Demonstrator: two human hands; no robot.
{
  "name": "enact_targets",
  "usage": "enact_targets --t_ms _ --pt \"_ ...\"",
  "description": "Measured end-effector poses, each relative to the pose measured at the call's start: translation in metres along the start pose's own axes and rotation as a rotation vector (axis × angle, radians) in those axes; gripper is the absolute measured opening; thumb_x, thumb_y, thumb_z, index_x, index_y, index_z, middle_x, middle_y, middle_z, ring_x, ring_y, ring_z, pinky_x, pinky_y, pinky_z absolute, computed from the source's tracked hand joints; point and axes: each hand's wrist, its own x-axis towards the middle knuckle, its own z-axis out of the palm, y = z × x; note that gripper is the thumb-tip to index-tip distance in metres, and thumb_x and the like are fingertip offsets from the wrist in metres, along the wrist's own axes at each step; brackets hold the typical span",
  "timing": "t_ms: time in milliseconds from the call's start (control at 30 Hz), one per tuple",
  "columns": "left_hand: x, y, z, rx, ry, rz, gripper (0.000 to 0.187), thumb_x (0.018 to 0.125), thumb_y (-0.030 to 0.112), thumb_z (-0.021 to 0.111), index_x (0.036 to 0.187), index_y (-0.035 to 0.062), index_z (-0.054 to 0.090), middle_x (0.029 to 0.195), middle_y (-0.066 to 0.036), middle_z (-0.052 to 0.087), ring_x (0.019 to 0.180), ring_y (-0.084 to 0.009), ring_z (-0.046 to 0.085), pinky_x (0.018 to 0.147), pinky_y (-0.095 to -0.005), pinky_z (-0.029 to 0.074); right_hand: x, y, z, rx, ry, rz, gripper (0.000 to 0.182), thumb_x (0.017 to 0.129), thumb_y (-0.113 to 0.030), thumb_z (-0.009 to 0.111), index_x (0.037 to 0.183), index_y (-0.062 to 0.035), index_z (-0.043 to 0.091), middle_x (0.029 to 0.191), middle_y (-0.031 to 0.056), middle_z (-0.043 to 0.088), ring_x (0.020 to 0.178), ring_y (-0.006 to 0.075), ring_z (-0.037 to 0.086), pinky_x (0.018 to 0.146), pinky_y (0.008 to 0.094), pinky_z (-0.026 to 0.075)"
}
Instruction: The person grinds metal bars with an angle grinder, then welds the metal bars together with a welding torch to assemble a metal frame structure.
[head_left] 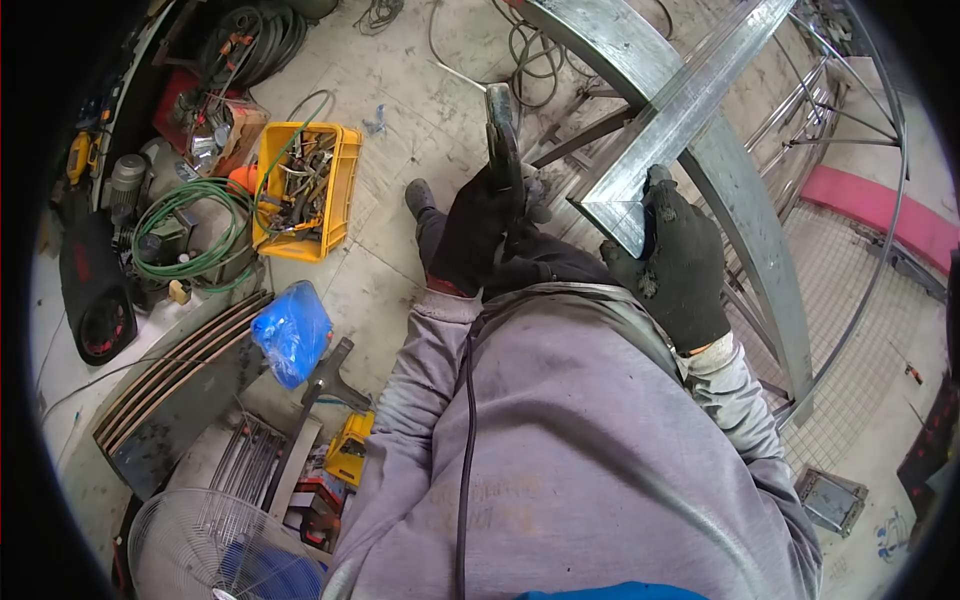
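Note:
My left hand (470, 235), in a dark glove, is closed round the handle of a welding electrode holder (500, 118). A thin welding rod (460, 75) sticks out from its tip toward the upper left. A black cable (467, 430) runs down over my clothing. My right hand (688, 265), in a grey-black glove, has its fingers curled on the mitred corner of a square steel tube frame (660, 135). A line crosses that corner where two pieces meet. The tube lies across a wide curved steel piece (745, 220). Part of the right fingers is hidden by the tube.
A yellow crate (345, 195) of tools stands left, beside a coiled green hose (165, 230). Nearer are a blue plastic bag (292, 330), curved strips (180, 370) and a fan (215, 550). Wire mesh (850, 330) and a pink panel (880, 215) lie right. Cables (530, 60) trail ahead.

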Motion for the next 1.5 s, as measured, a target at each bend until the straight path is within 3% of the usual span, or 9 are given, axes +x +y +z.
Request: enact_targets --t_ms 200,667,1000,1300,1367,1400,1433,1467,1500 --pt "0.005 -0.022 -0.014 0.242 0.004 0.168 0.022 0.104 0.017 0.072 0.123 0.0058 0.068 0.097 0.001 0.07 0.086 -0.0111 0.073 0.071 -0.0272 0.059 0.0 -0.002 -0.002 -0.073 -0.077 0.04 0.082 0.073 -0.026 0.088 0.139 0.0095 0.055 0.086 0.0151 0.065 0.075 0.0341 0.067 0.068 0.046 0.052" --pt "0.005 -0.021 -0.022 -0.135 0.021 -0.142 0.031 0.105 0.021 0.072 0.13 0.004 0.063 0.097 -0.006 0.076 0.071 -0.0116 0.073 0.059 -0.0239 0.055 0.004 -0.001 -0.003 -0.073 0.001 -0.004 0.068 0.071 -0.023 0.089 0.13 -0.001 0.062 0.08 0.0143 0.065 0.069 0.038 0.067 0.063 0.0472 0.052" --pt "0.009 0.015 0.013 0.108 -0.142 0.001 0.046 0.103 0.028 0.073 0.14 0.0067 0.058 0.103 -0.009 0.073 0.079 -0.0181 0.073 0.056 -0.028 0.053 -0.007 0.001 -0.001 -0.137 -0.016 0.049 0.086 0.069 -0.025 0.089 0.144 0.0039 0.057 0.098 0.0176 0.07 0.085 0.0382 0.07 0.074 0.0484 0.054" --pt "0.003 0.021 0.017 -0.085 -0.143 -0.055 0.031 0.107 0.008 0.065 0.137 0.003 0.059 0.123 -0.013 0.073 0.097 -0.0214 0.075 0.076 -0.0365 0.063 -0.002 -0.001 0.004 -0.082 -0.048 0.134 0.067 0.08 -0.023 0.083 0.14 -0.0023 0.062 0.088 0.013 0.071 0.082 0.0338 0.073 0.071 0.047 0.055" --pt "0.001 0.015 0.026 -0.488 -0.049 -0.206 0.029 0.117 0.032 0.05 0.115 0.0068 0.064 0.083 -0.002 0.062 0.066 -0.0141 0.059 0.06 -0.0296 0.052 -0.014 0.012 0.018 -0.224 -0.095 0.146 0.052 0.089 -0.021 0.076 0.137 -0.0046 0.064 0.085 0.0105 0.072 0.079 0.0311 0.074 0.068 0.0458 0.053" --pt "0.012 -0.008 0.012 0.022 -0.172 0.138 0.03 0.117 0.034 0.049 0.112 0.0079 0.063 0.078 0.0 0.055 0.066 -0.0123 0.056 0.062 -0.0288 0.053 -0.013 0.01 0.02 -0.285 -0.182 0.238 0.05 0.089 -0.017 0.074 0.137 -0.0048 0.064 0.084 0.0104 0.071 0.077 0.0311 0.074 0.068 0.0454 0.053" --pt "0.013 -0.005 0.019 -0.432 -0.102 -0.078 0.021 0.113 0.027 0.058 0.114 0.0066 0.063 0.08 -0.001 0.06 0.066 -0.0108 0.06 0.059 -0.0269 0.052 -0.001 0.003 0.01 -0.295 -0.297 0.278 0.049 0.088 -0.012 0.074 0.136 -0.0061 0.064 0.084 0.0112 0.071 0.076 0.0324 0.073 0.067 0.0464 0.054" --pt "0.006 0.006 0.026 0.293 -0.057 0.146 0.017 0.107 0.019 0.067 0.118 0.0059 0.064 0.083 -0.002 0.067 0.066 -0.0103 0.065 0.055 -0.0249 0.05 -0.009 0.007 0.008 -0.172 -0.013 0.129 0.05 0.088 -0.009 0.074 0.137 -0.0085 0.063 0.083 0.0116 0.071 0.074 0.0335 0.072 0.065 0.0476 0.054" --pt "0.007 0.003 0.027 0.247 -0.052 0.145 0.024 0.102 0.016 0.071 0.123 0.0062 0.064 0.087 -0.003 0.071 0.066 -0.01 0.068 0.051 -0.0232 0.048 -0.009 0.009 0.005 -0.119 -0.021 0.106 0.059 0.086 -0.011 0.076 0.143 -0.0084 0.058 0.082 0.0112 0.069 0.072 0.0345 0.07 0.063 0.0491 0.053"
